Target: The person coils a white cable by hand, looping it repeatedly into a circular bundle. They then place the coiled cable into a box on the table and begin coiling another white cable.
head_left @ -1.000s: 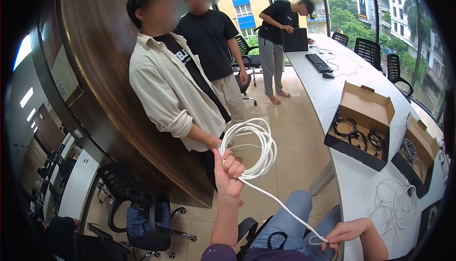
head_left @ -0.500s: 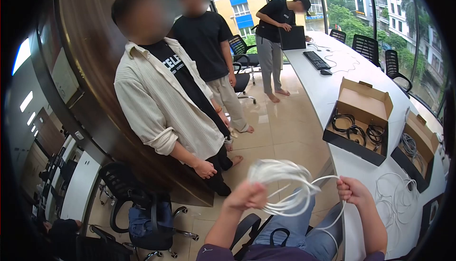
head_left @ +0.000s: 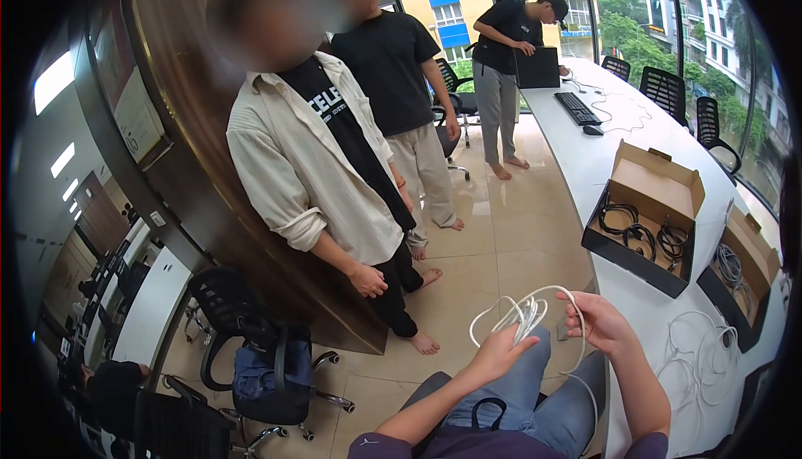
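Observation:
A white cable (head_left: 530, 315) is gathered in loops above my lap. My left hand (head_left: 499, 354) is closed around the bundle, with loops sticking out past the thumb and fingers. To its right, my right hand (head_left: 595, 322) pinches the same cable where it arcs over from the coil. From there the strand hangs down past my right knee. More loose white cable (head_left: 697, 350) lies in tangled loops on the white table (head_left: 622, 359), beside my right forearm.
An open box with black cables (head_left: 642, 229) and another with grey cables (head_left: 735, 279) stand on the table. Farther back are a keyboard (head_left: 577, 109), a mouse (head_left: 592, 131) and a person at a black monitor (head_left: 536, 67). Two people stand ahead-left, near an office chair (head_left: 267, 375).
My left hand has swung the coil round, and its loops now look narrower and more bunched. My right hand has shifted slightly left and down, still on the cable. The view has turned a little left.

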Demonstrator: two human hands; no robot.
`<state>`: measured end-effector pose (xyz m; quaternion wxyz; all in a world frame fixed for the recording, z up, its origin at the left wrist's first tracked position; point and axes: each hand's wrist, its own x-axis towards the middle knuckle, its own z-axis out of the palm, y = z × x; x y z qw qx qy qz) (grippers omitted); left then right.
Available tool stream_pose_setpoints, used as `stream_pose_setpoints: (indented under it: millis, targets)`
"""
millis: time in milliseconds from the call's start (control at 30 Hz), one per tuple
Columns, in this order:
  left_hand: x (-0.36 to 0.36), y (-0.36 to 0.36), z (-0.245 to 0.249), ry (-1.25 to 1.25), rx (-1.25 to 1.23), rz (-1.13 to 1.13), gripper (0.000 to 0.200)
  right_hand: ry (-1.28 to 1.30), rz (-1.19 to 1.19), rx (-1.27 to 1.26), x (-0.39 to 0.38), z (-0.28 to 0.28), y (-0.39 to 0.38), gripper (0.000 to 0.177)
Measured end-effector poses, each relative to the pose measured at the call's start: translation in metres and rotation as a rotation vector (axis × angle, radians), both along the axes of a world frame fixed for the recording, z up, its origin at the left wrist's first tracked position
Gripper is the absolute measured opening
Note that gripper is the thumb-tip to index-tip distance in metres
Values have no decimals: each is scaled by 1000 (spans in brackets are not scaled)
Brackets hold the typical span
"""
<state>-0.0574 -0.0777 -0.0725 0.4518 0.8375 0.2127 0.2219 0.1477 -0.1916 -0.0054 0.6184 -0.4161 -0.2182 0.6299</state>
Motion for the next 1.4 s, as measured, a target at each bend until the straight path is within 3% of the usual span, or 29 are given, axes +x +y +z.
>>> stream_pose_setpoints:
  millis: [200, 433, 600, 700, 800, 933, 1133, 1400]
  targets:
    - [7, 3, -30, 21, -24, 156, 46, -241, 49, -14, -30, 0, 11, 31]
    - [7, 6, -46, 3, -87, 244, 34, -205, 27, 61, -38, -12, 19, 30]
    - [9, 9, -57, -122, -303, 120, 34, 67, -114, 43, -18, -19, 22, 23]
    - [10, 4, -47, -171, -618, 96, 37, 199, -244, -2, 9, -43, 20, 18]
    - [11, 10, -52, -273, -771, 29, 41, 284, -364, 1, 30, -44, 14, 19]
    - [15, 11, -26, -369, -838, -8, 46, 376, -395, 77, 45, -46, -3, 21]
    - [18, 22, -6, -634, -1150, -11, 47, 446, -526, 133, 52, -25, -24, 28]
    - [33, 41, -6, -958, -1197, 80, 44, 473, -624, 167, 68, -28, -52, 30]
